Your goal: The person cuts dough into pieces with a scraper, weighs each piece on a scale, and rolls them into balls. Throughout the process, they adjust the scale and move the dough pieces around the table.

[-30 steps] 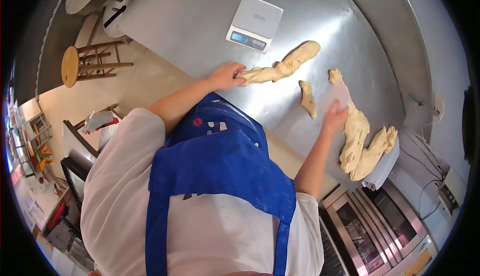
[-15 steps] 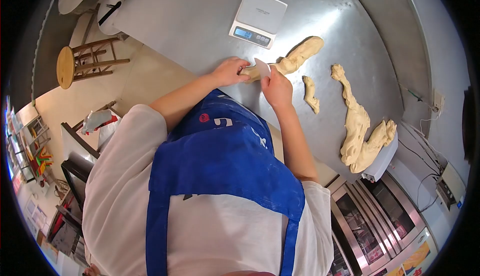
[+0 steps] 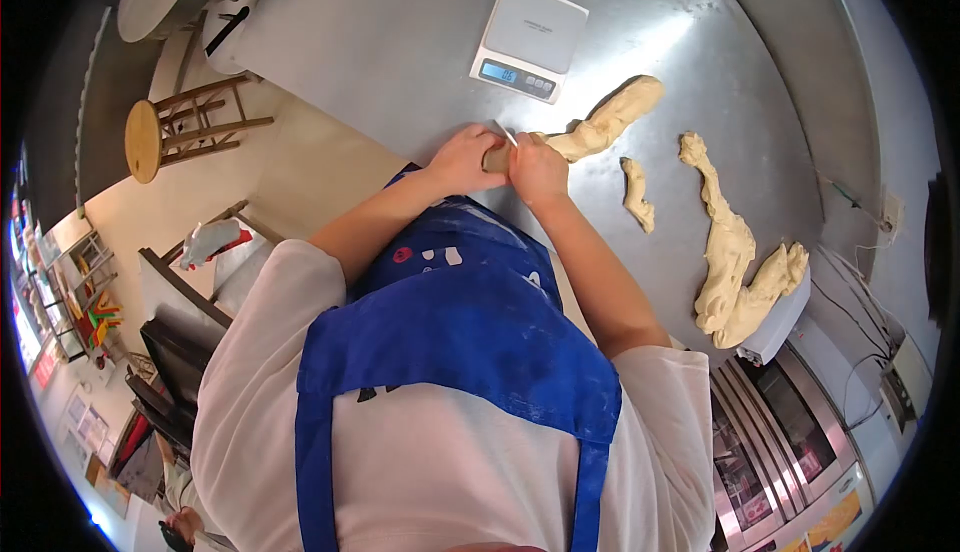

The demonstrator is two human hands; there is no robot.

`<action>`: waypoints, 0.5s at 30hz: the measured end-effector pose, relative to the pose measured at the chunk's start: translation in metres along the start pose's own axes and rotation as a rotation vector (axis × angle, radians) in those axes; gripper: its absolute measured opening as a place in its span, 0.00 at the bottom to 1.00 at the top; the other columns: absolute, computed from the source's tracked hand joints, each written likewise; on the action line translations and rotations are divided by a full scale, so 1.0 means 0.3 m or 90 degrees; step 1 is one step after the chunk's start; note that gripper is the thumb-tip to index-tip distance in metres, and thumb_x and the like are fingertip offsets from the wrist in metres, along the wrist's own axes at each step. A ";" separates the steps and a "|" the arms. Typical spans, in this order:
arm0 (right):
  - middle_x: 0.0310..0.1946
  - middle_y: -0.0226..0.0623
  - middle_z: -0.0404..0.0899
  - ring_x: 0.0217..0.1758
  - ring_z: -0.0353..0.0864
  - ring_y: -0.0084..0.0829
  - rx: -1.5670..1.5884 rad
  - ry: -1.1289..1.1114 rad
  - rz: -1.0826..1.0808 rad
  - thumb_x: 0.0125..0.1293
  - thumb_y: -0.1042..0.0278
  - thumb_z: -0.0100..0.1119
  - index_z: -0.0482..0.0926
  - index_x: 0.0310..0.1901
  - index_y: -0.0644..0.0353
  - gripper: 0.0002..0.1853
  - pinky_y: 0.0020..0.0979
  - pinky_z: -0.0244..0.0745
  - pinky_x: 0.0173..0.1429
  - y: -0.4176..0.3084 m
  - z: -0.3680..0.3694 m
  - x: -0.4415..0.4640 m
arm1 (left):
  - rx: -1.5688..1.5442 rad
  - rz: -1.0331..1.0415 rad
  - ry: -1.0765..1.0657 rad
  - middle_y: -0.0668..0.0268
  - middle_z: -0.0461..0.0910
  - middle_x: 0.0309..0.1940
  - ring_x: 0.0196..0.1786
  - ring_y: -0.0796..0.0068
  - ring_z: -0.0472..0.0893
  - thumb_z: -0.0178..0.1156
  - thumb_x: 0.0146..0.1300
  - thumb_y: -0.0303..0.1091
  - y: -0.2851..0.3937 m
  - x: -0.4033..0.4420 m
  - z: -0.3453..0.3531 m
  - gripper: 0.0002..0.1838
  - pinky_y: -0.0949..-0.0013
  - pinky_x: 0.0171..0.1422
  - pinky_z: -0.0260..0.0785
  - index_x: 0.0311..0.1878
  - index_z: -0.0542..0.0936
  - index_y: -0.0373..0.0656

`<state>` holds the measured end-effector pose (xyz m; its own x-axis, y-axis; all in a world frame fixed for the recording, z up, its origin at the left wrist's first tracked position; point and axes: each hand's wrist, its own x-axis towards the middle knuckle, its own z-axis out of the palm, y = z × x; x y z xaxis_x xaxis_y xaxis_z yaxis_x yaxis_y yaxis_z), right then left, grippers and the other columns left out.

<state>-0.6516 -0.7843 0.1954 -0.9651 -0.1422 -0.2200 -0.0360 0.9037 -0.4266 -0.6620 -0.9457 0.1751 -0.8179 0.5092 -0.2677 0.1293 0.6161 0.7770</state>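
My right hand (image 3: 538, 169) is closed around a pale dough scraper (image 3: 507, 133), which shows almost edge-on. Close beside it, my left hand (image 3: 468, 160) curls its fingers round the near end of the dough (image 3: 495, 159) on the metal table. Both hands nearly touch, so the scraper's lower edge is hidden. Beyond my right hand, a thick roll of dough (image 3: 612, 120) stretches up and to the right. A small strip of dough (image 3: 637, 195) lies to the right of my hands.
A kitchen scale (image 3: 535, 32) with a lit display stands beyond my hands on the metal table (image 3: 380, 42). Large dough pieces (image 3: 728, 252) lie at the right, near a grey-white box (image 3: 775, 327). A wooden stool (image 3: 143, 142) stands on the floor at left.
My right hand has moved left with the scraper, up against my left hand. The scraper has turned from showing its face to nearly edge-on. The whole view has shifted slightly.
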 end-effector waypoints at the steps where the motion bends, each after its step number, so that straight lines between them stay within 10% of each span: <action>1: 0.29 0.49 0.80 0.31 0.82 0.49 0.001 0.001 0.000 0.62 0.63 0.52 0.78 0.32 0.64 0.12 0.45 0.77 0.36 0.011 0.014 0.006 | 0.021 0.027 0.034 0.55 0.74 0.46 0.53 0.55 0.74 0.69 0.47 0.41 0.004 -0.011 0.003 0.27 0.60 0.59 0.67 0.50 0.75 0.38; 6: 0.26 0.54 0.79 0.31 0.79 0.56 0.167 0.164 0.156 0.60 0.59 0.57 0.78 0.30 0.65 0.15 0.47 0.75 0.36 -0.002 0.093 -0.019 | 0.073 0.095 0.132 0.52 0.75 0.46 0.53 0.52 0.74 0.73 0.43 0.38 -0.057 -0.040 0.039 0.37 0.59 0.59 0.67 0.57 0.68 0.37; 9: 0.31 0.54 0.81 0.34 0.82 0.50 0.350 0.227 0.175 0.62 0.59 0.58 0.80 0.37 0.67 0.15 0.42 0.76 0.40 -0.046 0.098 -0.058 | -0.134 -0.160 0.113 0.53 0.78 0.46 0.48 0.55 0.79 0.71 0.48 0.35 -0.046 -0.057 -0.003 0.38 0.59 0.55 0.71 0.63 0.66 0.37; 15: 0.35 0.48 0.84 0.36 0.83 0.35 0.562 0.373 0.369 0.64 0.62 0.58 0.79 0.44 0.70 0.17 0.35 0.76 0.44 0.100 0.007 -0.135 | -0.144 -0.027 0.122 0.50 0.76 0.52 0.54 0.53 0.76 0.68 0.51 0.41 0.007 0.248 -0.181 0.41 0.60 0.59 0.69 0.68 0.61 0.42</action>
<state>-0.6131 -0.7522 0.1896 -0.7585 0.6045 -0.2436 0.4109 0.1534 -0.8987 -0.7531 -0.9394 0.1877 -0.9136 0.3504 -0.2064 -0.0173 0.4735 0.8806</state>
